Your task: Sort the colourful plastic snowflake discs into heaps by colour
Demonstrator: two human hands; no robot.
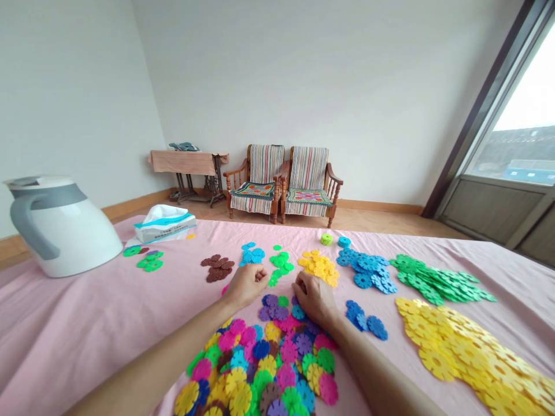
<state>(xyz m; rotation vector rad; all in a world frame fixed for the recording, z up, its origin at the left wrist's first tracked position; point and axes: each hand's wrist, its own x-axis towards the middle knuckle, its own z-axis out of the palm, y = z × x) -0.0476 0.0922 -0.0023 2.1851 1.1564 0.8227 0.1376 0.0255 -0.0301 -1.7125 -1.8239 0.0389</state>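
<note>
Worktop (65, 335) under a pink cloth fills the lower view, with a window (515, 127) beyond its right corner. Two wooden armchairs (282, 185) and one cloth-topped side table (187, 163) stand past the far edge. Near the left edge sits one white-and-grey jug (63, 226), lying tilted, with one tissue box (165, 225) beyond it near the far left corner.

Plastic snowflake discs (255, 358) cover most of the cloth, all lying flat. One mixed-colour heap (255, 364) runs from the middle of the worktop to its near edge, its long axis pointing roughly away from the person. Nine smaller groups, each mostly one colour, surround it. The largest, a yellow pile (459, 346), stretches diagonally toward the near right corner, while a green pile (437, 280) lies along the far right side.

Both hands sit over the heap's far end, just apart. The left hand (246, 285) is closed in a loose fist; whether it holds a disc is hidden. The right hand (315, 299) is curled downward beside a small yellow pile (319, 267), and its grip cannot be told.
</note>
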